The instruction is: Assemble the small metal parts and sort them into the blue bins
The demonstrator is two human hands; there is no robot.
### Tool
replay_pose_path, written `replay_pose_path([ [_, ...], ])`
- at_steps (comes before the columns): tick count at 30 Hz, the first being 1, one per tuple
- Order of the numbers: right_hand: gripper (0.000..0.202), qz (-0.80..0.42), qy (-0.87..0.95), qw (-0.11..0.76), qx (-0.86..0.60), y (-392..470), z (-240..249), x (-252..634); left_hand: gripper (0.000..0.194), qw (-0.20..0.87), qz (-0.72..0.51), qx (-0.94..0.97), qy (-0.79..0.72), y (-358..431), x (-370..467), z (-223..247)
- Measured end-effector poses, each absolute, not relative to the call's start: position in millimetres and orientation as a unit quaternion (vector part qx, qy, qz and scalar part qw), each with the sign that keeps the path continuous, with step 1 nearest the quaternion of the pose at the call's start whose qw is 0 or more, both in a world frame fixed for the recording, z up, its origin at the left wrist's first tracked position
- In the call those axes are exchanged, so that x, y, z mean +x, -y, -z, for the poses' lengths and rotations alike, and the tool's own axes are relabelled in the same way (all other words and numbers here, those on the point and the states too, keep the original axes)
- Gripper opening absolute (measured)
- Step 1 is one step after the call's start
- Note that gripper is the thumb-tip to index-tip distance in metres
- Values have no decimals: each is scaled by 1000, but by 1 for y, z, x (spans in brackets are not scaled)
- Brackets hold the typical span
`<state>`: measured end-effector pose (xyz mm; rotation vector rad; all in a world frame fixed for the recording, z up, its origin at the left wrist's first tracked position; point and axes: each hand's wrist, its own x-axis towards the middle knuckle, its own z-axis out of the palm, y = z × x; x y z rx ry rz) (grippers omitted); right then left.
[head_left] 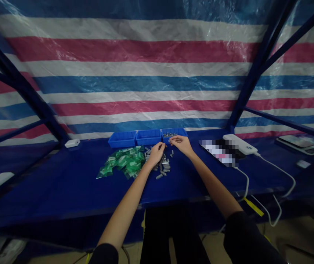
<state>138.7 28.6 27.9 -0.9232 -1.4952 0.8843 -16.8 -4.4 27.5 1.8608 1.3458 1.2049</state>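
My left hand (pixel 156 154) hovers over a loose pile of small grey metal cylinders (pixel 165 167), its fingers pinched together. My right hand (pixel 181 143) is just in front of the right-hand blue bin (pixel 183 132), thumb and fingertips also closed in a pinch. Whatever either hand holds is too small to make out. Small metal parts (pixel 170 135) lie inside that bin. Left of the pile is a heap of clear plastic bags with green contents (pixel 126 161), close to my left wrist.
Two more blue bins (pixel 122 143) stand in the same row on the blue table (pixel 63 190). To the right lie a phone (pixel 219 156) and a white power bank (pixel 241 144) with cables. A small white box (pixel 72 143) sits back left. Blue metal posts (pixel 235 110) frame the striped sheet.
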Motion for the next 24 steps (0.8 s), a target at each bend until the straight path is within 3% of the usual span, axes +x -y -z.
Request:
replay_pose_path([
  [24,24,-319,572,568,-498,-40,-19,151,22,257,-437,695,-510,4,-20,-27],
])
